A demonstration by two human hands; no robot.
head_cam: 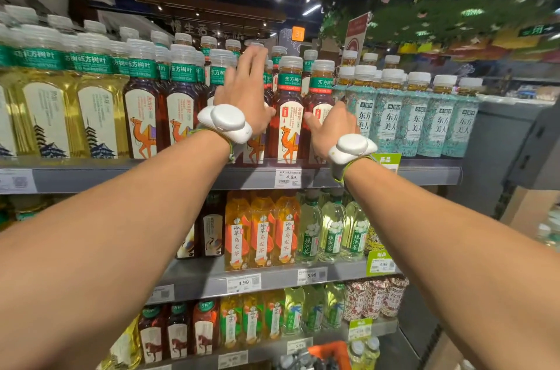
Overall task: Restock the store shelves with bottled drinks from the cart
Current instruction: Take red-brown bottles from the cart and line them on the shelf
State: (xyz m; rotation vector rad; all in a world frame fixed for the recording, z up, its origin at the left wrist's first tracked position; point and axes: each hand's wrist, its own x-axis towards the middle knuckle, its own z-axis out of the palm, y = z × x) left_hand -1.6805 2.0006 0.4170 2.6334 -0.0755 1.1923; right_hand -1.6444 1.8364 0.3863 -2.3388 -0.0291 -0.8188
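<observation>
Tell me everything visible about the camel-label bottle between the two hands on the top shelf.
The camel-label bottle, clear plastic, dark red-brown tea inside, has a white cap, green neck band and cream label with an orange camel. It stands upright on the top shelf, above the 4.89 price tag. The left hand rests its thumb on its left side; the right hand has its thumb close, contact unclear.
</observation>
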